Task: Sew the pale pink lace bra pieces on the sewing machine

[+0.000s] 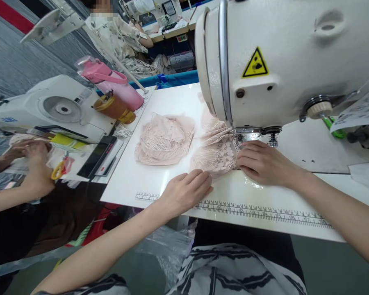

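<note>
1. Bare tabletop was left inside the ruled front edge.
2. The lace piece, at the sewing machine, was touched by left grip and right grip; clamping could not be told.
3. Across a narrow gap, a lace pile was laid.

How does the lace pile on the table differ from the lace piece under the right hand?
The lace pile lies untouched, while the lace piece has the right hand on it. The pile forms a rounded heap; the piece reaches beneath the sewing machine. Both are pale pink.
</note>
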The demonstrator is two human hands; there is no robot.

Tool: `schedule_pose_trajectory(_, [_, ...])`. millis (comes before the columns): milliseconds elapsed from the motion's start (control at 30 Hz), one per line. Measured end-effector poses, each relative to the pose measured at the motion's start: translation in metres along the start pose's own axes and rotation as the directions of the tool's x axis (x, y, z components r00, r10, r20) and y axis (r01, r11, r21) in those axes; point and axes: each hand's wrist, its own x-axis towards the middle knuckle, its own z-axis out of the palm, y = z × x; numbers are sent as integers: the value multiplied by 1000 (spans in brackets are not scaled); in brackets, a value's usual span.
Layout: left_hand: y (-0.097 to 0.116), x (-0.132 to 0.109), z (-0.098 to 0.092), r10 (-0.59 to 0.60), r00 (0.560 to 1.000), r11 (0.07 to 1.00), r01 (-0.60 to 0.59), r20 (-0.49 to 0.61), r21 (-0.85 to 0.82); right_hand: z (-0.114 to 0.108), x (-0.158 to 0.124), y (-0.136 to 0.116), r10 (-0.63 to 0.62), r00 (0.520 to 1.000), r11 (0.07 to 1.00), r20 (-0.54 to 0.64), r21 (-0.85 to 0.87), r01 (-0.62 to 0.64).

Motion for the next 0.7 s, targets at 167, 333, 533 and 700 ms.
schedule_pose_trajectory(167, [-4,0,-1,-141,984,980,154,107,-123,-2,-1,0,72,996,995,-45,67,-69])
schedule_pose_trajectory(333, [-6,0,3,-209,977,954,211,29,-211,-6,-6,1,157,986,984,-62,89,-151])
schedule_pose_trajectory(533, [-8,8,-13,-229,967,819,252,109,-515,-8,-6,2,120,991,988,-61,110,-112])
schedule_pose_trajectory(700, [-20,34,-9,-13,981,895,98,193,-436,-8,-6,5,95,994,987,-57,132,-87])
